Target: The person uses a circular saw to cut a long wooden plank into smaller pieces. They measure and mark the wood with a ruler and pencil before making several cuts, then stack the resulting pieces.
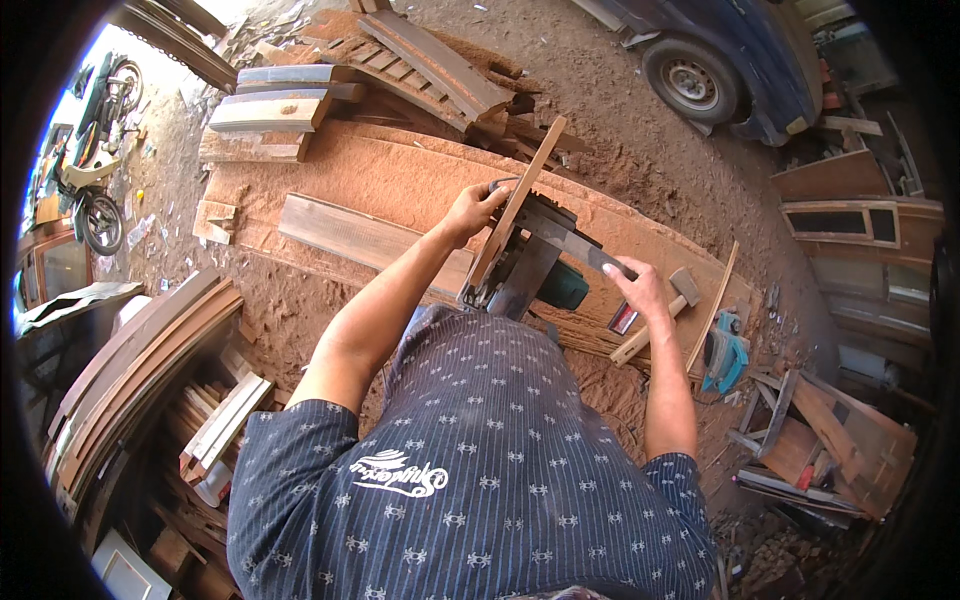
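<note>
In front of my body, a power tool with a teal motor housing [563, 286] and a dark flat metal base [520, 275] rests at the workbench. A long narrow wooden strip [530, 185] runs along its left side, pointing away from me. My left hand [473, 213] is closed at the strip's left side, its fingertips partly hidden. My right hand [643, 290] grips the near right end of a dark flat bar [578, 245] that reaches across the tool. Just below that hand is a small red and black object [623, 319], its kind unclear.
Sawdust covers the wide plank bench [370, 165]. A board [350, 232] lies on it at left; a wooden mallet [684, 287], a thin stick [718, 300] and a teal power tool [726, 357] lie at right. Timber stacks [140, 380], a vehicle [745, 60] and a motorbike [92, 180] stand around.
</note>
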The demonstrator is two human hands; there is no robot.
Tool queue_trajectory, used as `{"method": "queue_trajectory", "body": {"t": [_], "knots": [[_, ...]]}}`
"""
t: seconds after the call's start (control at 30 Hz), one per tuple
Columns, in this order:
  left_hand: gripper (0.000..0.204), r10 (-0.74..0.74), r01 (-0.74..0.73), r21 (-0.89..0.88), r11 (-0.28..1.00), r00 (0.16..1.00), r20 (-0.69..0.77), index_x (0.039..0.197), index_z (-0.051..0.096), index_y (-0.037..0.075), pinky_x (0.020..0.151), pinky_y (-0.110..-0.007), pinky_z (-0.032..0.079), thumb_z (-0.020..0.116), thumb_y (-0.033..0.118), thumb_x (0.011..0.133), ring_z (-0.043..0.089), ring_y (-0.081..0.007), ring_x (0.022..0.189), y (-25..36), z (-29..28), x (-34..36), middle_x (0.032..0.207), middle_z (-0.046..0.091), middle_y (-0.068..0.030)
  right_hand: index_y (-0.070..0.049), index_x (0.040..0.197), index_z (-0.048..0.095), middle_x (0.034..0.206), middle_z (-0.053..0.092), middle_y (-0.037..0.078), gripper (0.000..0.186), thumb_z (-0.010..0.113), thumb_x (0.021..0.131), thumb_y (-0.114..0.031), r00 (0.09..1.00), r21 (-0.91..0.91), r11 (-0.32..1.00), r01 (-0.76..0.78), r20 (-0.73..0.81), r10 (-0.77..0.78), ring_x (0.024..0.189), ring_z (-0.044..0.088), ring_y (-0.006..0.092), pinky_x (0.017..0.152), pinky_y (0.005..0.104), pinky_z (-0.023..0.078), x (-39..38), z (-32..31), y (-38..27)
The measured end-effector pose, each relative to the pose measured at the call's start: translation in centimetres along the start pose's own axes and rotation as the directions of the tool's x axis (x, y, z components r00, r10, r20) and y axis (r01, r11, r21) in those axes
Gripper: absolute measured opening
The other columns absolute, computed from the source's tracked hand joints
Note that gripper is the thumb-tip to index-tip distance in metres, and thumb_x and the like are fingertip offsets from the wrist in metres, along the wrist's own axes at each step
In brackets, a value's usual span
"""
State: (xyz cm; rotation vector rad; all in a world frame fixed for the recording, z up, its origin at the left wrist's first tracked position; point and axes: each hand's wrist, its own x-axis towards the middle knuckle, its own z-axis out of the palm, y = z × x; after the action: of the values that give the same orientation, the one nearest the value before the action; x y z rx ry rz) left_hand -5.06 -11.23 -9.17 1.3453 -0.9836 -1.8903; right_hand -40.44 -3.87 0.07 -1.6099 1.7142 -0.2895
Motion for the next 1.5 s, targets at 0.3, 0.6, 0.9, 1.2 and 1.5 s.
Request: {"method": "queue_trajectory", "body": {"t": [0.3, 0.6, 0.9, 1.2, 1.5], "knots": [[0.045, 0.008, -0.008, -0.018, 1.0, 1.0, 0.003, 0.129, 0.063, 0.0, 0.085, -0.035, 0.055, 0.055, 0.037, 0.105, 0.066, -0.0169, 0.097, 0.07, 0.12, -0.09, 0.11, 0.07, -0.0071, -0.006, 0.11, 0.075, 0.087, 0.075, 0.009, 0.04, 0.074, 0.09, -0.04, 1.0, -0.034, 0.999, 0.005, -0.009, -0.005, 0.082, 0.069, 0.0171, 0.078, 0.0334, 0.053, -0.13, 0.02, -0.16], [0.046, 0.008, -0.008, 0.009, 1.0, 1.0, 0.004, 0.13, 0.063, 0.0, 0.084, -0.035, 0.055, 0.054, 0.038, 0.106, 0.067, -0.0176, 0.095, 0.31, 0.1, -0.12, 0.109, 0.07, -0.0099, -0.006, 0.11, 0.075, 0.087, 0.075, 0.008, 0.04, 0.074, 0.09, -0.041, 1.0, -0.026, 1.0, -0.009, 0.002, 0.009, 0.082, 0.068, 0.016, 0.077, 0.0331, 0.053, -0.04, 0.08, 0.09], [0.045, 0.006, -0.005, -0.014, 1.0, 1.0, 0.008, 0.126, 0.064, 0.0, 0.083, -0.035, 0.055, 0.055, 0.039, 0.105, 0.066, -0.0165, 0.094, 0.11, -0.04, 0.03, 0.107, 0.07, -0.0078, -0.007, 0.111, 0.075, 0.088, 0.075, 0.009, 0.041, 0.074, 0.09, -0.042, 1.0, -0.033, 0.999, -0.004, -0.006, 0.003, 0.084, 0.069, 0.0174, 0.079, 0.0338, 0.053, -0.15, 0.07, -0.14], [0.045, 0.006, -0.006, -0.006, 1.0, 1.0, 0.011, 0.126, 0.065, 0.001, 0.082, -0.034, 0.055, 0.055, 0.04, 0.105, 0.066, -0.0168, 0.094, 0.16, -0.23, 0.04, 0.107, 0.071, -0.0076, -0.006, 0.111, 0.075, 0.091, 0.076, 0.01, 0.041, 0.074, 0.09, -0.041, 1.0, -0.052, 0.998, -0.027, 0.013, 0.028, 0.085, 0.07, 0.0183, 0.08, 0.0342, 0.053, -0.21, -0.07, -0.68], [0.045, 0.006, -0.006, -0.008, 1.0, 1.0, 0.023, 0.123, 0.066, 0.001, 0.082, -0.035, 0.056, 0.055, 0.04, 0.105, 0.066, -0.0172, 0.093, -0.2, -0.4, 0.27, 0.106, 0.07, -0.0086, -0.009, 0.109, 0.077, 0.092, 0.076, 0.013, 0.038, 0.075, 0.088, -0.041, 1.0, -0.023, 1.0, 0.002, -0.011, -0.002, 0.086, 0.073, 0.0237, 0.079, 0.0353, 0.055, -0.04, 0.19, -0.02]]}}
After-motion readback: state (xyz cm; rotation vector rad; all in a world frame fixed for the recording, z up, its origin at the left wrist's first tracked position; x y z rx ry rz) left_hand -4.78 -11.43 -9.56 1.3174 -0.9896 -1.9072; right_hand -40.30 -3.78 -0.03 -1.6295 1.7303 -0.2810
